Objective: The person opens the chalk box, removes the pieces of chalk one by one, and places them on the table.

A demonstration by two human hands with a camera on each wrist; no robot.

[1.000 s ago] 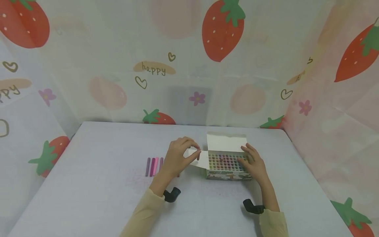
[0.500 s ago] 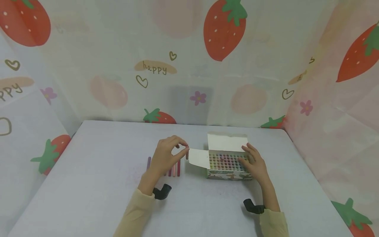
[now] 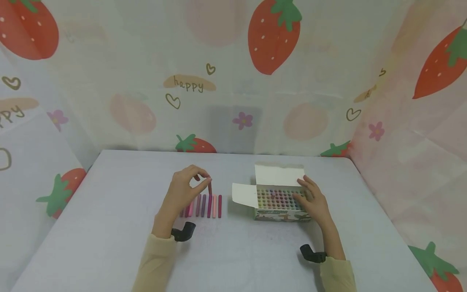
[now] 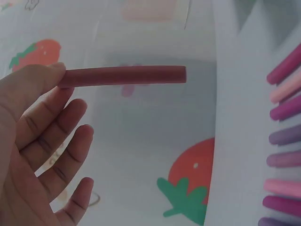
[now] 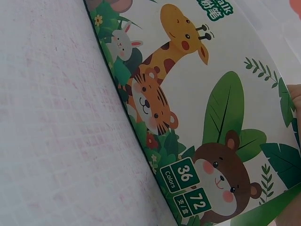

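My left hand [image 3: 184, 188] pinches a dark red chalk stick [image 4: 124, 76] between thumb and index finger, the other fingers loosely bent. In the head view that stick hangs nearly upright just above the far ends of a row of pink, purple and red chalk sticks [image 3: 214, 207] lying side by side. The left wrist covers part of the row's left end. To the right stands an open chalk box [image 3: 281, 216] filled with upright chalks, printed with animals [image 5: 176, 84]. My right hand [image 3: 314, 202] rests on the box's right end, fingers spread and relaxed; its palm side is hidden.
The box's left flap [image 3: 244, 194] sticks out toward the row, and its back lid [image 3: 279, 175] stands up. A white-covered table [image 3: 240, 251] lies beneath everything. Behind it hangs a strawberry-print curtain [image 3: 146, 52].
My left hand has moved left with the chalk stick, away from the box's left flap to above the row. More of the row shows at its right side. The right hand stays put.
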